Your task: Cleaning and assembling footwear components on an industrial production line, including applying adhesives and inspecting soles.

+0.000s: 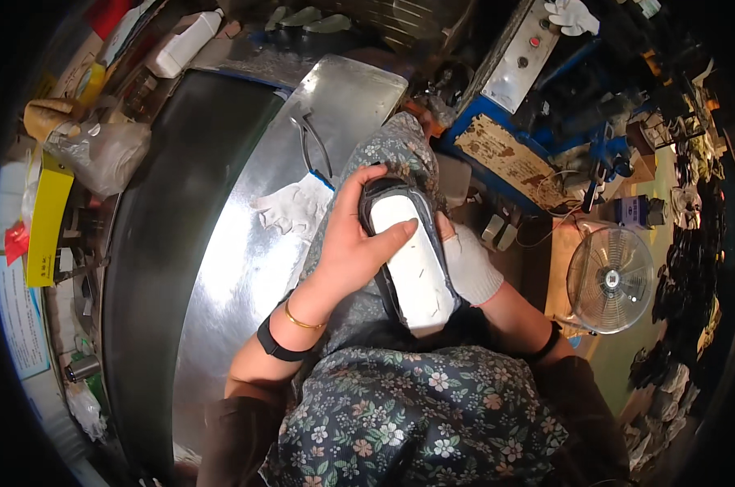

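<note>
A dark shoe upper [444, 243] lies over my lap with its long white underside [412, 268] facing up; a few small dark marks show on the white. My bare left hand [355, 239] is wrapped round its left side, thumb pressed on the white face and fingers at the far end. On the other side, my right hand [467, 264] in a white fingerless-looking glove grips the edge, its fingers partly hidden behind the shoe. Left of my knees, pliers [310, 150] with blue on the handles rest on a metal tabletop [229, 300] beside a crumpled white glove [290, 209].
A dark conveyor belt [172, 178] runs along the left of the metal top. At the right stand a small fan [611, 278] and a blue machine with a control panel [513, 61]. A yellow box [49, 219] and plastic bag [103, 154] sit at far left.
</note>
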### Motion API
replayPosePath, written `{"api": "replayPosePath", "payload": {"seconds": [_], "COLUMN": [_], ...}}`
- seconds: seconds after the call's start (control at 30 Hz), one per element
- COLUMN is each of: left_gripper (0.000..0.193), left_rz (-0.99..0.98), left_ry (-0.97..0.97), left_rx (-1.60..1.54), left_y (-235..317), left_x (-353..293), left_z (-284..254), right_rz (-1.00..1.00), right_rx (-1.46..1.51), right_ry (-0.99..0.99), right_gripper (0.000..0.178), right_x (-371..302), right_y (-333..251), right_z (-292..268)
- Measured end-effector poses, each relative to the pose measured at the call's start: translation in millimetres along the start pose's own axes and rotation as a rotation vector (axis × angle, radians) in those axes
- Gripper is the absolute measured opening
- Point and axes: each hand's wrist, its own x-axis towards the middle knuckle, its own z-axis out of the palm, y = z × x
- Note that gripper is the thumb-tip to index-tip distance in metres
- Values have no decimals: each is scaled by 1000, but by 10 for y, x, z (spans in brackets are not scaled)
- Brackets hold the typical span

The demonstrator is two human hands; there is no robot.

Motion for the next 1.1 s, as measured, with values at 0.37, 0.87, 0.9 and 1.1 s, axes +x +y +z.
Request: {"api": "replayPosePath", "payload": {"seconds": [0.37,0.87,0.9,1.1], "left_gripper": [79,44,49,71], "left_rz": [-31,182,85,150], "left_ry": [-332,308,197,110], "left_rx": [436,1270,1129,862], "left_y": [168,172,218,-139], "left_x": [179,-183,-266,-692], "left_z": [-407,-66,-89,6], "right_rz": [-453,-257,-251,-551], "right_rx": [-1009,-548,-553,-522], "right_ry": [117,150,135,245], "right_gripper": [46,69,69,67], "right_x": [-26,-352,-398,-343], "right_y": [-563,-543,-493,-42], "right_z": [68,607,598,517]}}
